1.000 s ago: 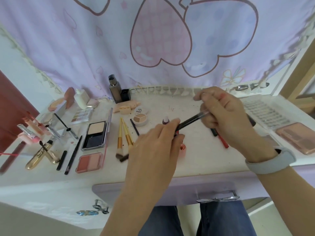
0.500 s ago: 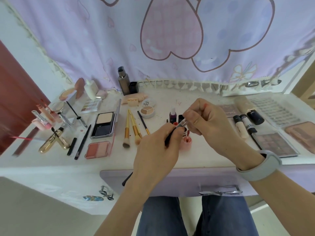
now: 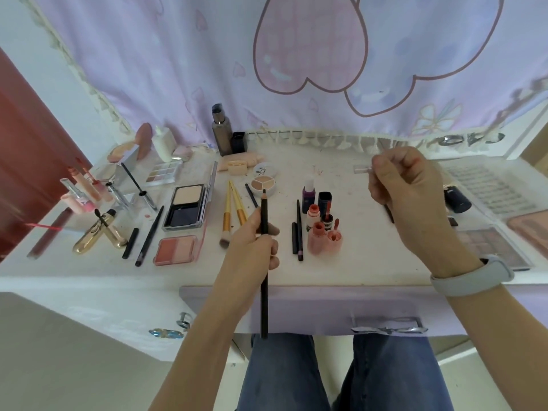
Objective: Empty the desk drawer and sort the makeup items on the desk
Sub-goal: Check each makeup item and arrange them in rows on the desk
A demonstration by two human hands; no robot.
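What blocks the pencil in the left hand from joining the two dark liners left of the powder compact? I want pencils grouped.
The two yellow-handled brushes and the open powder compact lie between the black pencil and those liners. Lifted, it clears them.

Both of the person's bare forearms reach forward. The left hand (image 3: 252, 241) has its fingers curled round a black pencil (image 3: 264, 262), tip pointing away. The right hand (image 3: 409, 197), its wrist wearing a pale band (image 3: 471, 277), pinches a small clear cap (image 3: 362, 169) at its fingertips.

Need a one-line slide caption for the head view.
Left hand holds uncapped black pencil; right hand holds its clear cap.
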